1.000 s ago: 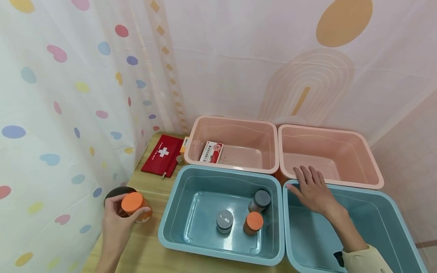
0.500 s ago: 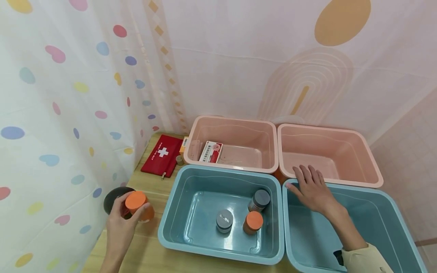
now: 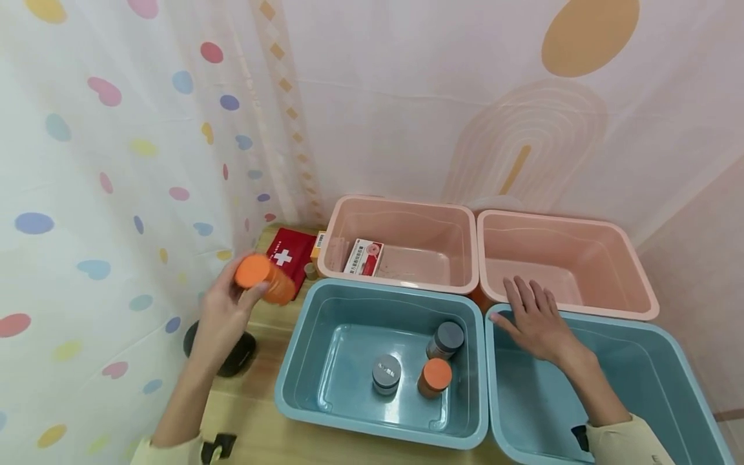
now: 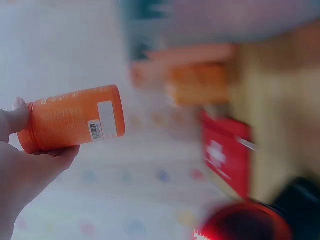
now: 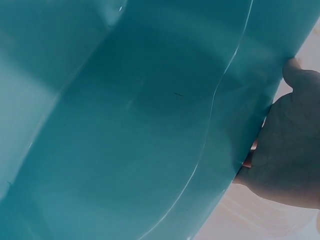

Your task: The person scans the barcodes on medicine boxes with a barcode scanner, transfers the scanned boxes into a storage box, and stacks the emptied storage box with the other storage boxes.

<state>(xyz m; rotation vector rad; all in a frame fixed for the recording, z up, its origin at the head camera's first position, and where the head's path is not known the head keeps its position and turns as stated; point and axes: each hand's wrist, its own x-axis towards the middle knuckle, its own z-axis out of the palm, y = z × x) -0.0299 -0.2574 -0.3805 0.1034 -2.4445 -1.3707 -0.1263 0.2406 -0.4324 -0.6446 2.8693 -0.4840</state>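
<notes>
My left hand (image 3: 223, 316) grips an orange bottle (image 3: 276, 285) with an orange lid, raised and tilted over the left part of the wooden table. In the left wrist view the bottle (image 4: 75, 117) lies sideways between thumb and fingers, its label and barcode showing. Beneath my left forearm is a dark rounded object (image 3: 238, 356). The red first aid kit pouch (image 3: 289, 253) is just beyond the bottle, partly covered by it. My right hand (image 3: 537, 326) rests with straight fingers over the rim where the right blue bin (image 3: 645, 361) meets the right pink bin (image 3: 566, 258).
The left blue bin (image 3: 325, 336) holds two grey-lidded jars (image 3: 386, 373) and an orange-lidded bottle (image 3: 434, 378). A white and red medicine box (image 3: 364, 257) lies in the left pink bin (image 3: 418, 252). Beside that bin are an orange box (image 3: 316, 245) and a small brownish cap (image 3: 310, 270).
My left hand has lifted the orange bottle up and away from the table's left edge, toward the red pouch, uncovering more of the dark object. My right hand stays in place.
</notes>
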